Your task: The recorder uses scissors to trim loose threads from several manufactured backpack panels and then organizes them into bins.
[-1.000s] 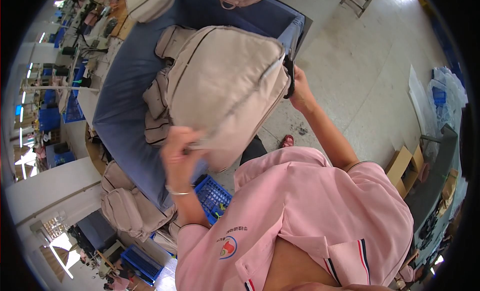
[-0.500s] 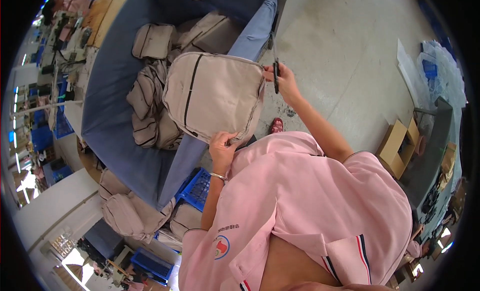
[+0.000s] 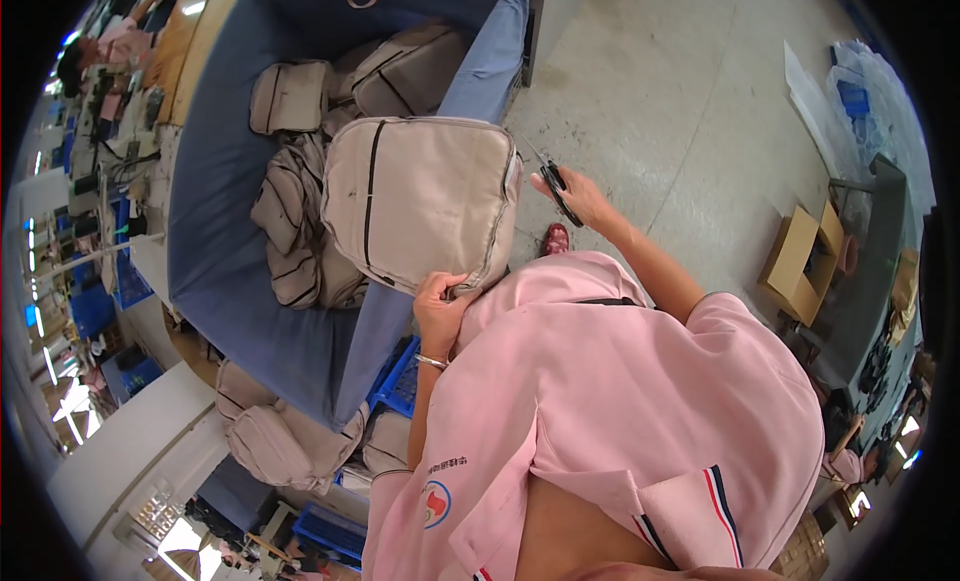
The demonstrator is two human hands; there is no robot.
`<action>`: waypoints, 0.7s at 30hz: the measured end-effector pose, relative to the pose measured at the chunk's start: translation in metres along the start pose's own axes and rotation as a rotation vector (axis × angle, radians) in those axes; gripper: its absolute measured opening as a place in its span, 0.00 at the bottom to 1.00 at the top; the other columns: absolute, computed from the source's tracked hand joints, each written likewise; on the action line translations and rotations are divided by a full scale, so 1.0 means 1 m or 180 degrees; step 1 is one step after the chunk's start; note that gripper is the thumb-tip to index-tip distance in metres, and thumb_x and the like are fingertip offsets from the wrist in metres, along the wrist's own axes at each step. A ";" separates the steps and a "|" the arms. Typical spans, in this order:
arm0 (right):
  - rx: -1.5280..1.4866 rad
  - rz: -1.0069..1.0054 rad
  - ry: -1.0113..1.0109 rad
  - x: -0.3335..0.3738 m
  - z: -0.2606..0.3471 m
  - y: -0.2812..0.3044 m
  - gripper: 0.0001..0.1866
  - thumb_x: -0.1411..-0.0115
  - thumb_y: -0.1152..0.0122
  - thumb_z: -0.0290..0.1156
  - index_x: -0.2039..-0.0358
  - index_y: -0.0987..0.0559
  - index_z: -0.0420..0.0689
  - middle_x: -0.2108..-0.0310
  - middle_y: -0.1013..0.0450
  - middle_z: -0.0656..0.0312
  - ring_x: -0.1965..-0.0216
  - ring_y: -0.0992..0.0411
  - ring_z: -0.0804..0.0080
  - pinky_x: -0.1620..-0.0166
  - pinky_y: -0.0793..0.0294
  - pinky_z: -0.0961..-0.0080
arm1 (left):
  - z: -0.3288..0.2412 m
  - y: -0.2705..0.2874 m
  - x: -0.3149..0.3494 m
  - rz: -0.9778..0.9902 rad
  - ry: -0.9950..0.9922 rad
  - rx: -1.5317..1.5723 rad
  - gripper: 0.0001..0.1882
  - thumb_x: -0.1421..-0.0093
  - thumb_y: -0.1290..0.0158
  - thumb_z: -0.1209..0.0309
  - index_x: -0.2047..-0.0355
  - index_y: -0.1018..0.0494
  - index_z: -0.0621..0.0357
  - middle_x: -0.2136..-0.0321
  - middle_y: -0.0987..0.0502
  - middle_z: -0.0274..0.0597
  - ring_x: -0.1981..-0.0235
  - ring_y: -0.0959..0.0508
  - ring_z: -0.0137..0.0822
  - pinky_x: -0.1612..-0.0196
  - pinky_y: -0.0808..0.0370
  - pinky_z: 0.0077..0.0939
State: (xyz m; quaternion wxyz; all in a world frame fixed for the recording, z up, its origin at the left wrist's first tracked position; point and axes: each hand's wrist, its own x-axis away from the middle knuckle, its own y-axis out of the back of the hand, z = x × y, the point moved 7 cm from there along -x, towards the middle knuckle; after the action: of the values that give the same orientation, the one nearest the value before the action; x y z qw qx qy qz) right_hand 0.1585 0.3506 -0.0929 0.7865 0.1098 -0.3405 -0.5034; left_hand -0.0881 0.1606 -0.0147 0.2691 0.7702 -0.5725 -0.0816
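Two bare hands flank a beige backpack (image 3: 425, 206) with a dark vertical zip, which lies over the side wall of a blue fabric bin (image 3: 212, 236), close to the person's body. The left hand (image 3: 440, 309) pinches the bag's lower edge between thumb and fingers. The right hand (image 3: 583, 198), apart from the bag, grips black-handled scissors (image 3: 562, 193). More beige bags (image 3: 290, 96) lie inside the bin.
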 end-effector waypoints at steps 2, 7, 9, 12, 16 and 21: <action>-0.0042 0.0080 -0.0031 -0.003 0.003 -0.001 0.38 0.45 0.45 0.68 0.76 0.27 0.37 0.80 0.29 0.48 0.76 0.30 0.50 0.69 0.33 0.59 | 0.002 0.000 0.001 0.0040 0.0064 0.0040 0.14 0.59 0.31 0.76 0.69 0.19 0.58 0.73 0.24 0.35 0.70 0.27 0.31 0.67 0.30 0.24; 0.0434 0.0166 0.0088 -0.016 0.014 0.007 0.41 0.48 0.44 0.72 0.76 0.26 0.36 0.79 0.28 0.47 0.74 0.28 0.49 0.69 0.31 0.57 | -0.002 -0.002 0.001 -0.0009 -0.0095 0.0034 0.15 0.58 0.30 0.77 0.68 0.19 0.60 0.75 0.28 0.29 0.76 0.37 0.23 0.73 0.39 0.18; 0.0680 0.0264 0.0027 -0.018 0.014 0.009 0.44 0.51 0.44 0.75 0.78 0.25 0.36 0.81 0.29 0.49 0.75 0.27 0.50 0.69 0.30 0.56 | -0.001 -0.002 0.003 -0.0007 -0.0109 0.0025 0.15 0.58 0.30 0.77 0.68 0.19 0.60 0.76 0.28 0.29 0.77 0.37 0.23 0.74 0.39 0.18; 0.0639 0.0243 0.0247 -0.015 0.021 0.012 0.40 0.46 0.40 0.67 0.79 0.27 0.33 0.84 0.37 0.50 0.82 0.34 0.60 0.74 0.37 0.60 | 0.004 -0.001 0.006 0.0009 -0.0013 -0.0028 0.14 0.59 0.31 0.77 0.69 0.19 0.59 0.74 0.26 0.32 0.73 0.32 0.27 0.70 0.34 0.21; 0.0405 0.0569 0.0235 -0.018 0.025 0.014 0.37 0.45 0.38 0.64 0.81 0.27 0.35 0.86 0.35 0.54 0.84 0.36 0.68 0.77 0.38 0.64 | 0.007 0.000 0.006 0.0021 0.0196 -0.0086 0.13 0.60 0.31 0.77 0.71 0.19 0.58 0.73 0.25 0.35 0.69 0.27 0.32 0.66 0.30 0.25; -0.2102 0.0385 -0.0135 -0.014 0.037 0.006 0.21 0.44 0.30 0.46 0.75 0.26 0.40 0.79 0.28 0.64 0.81 0.31 0.80 0.76 0.30 0.81 | -0.014 0.004 0.004 -0.0043 0.0087 -0.0230 0.13 0.59 0.31 0.75 0.71 0.19 0.57 0.74 0.25 0.36 0.70 0.26 0.35 0.66 0.30 0.25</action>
State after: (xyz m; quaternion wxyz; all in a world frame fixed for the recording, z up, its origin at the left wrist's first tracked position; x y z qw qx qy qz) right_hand 0.1353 0.3718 -0.0682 0.8008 -0.1819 -0.1812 -0.5412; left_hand -0.0844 0.1609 -0.0005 0.3039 0.7649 -0.5602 -0.0934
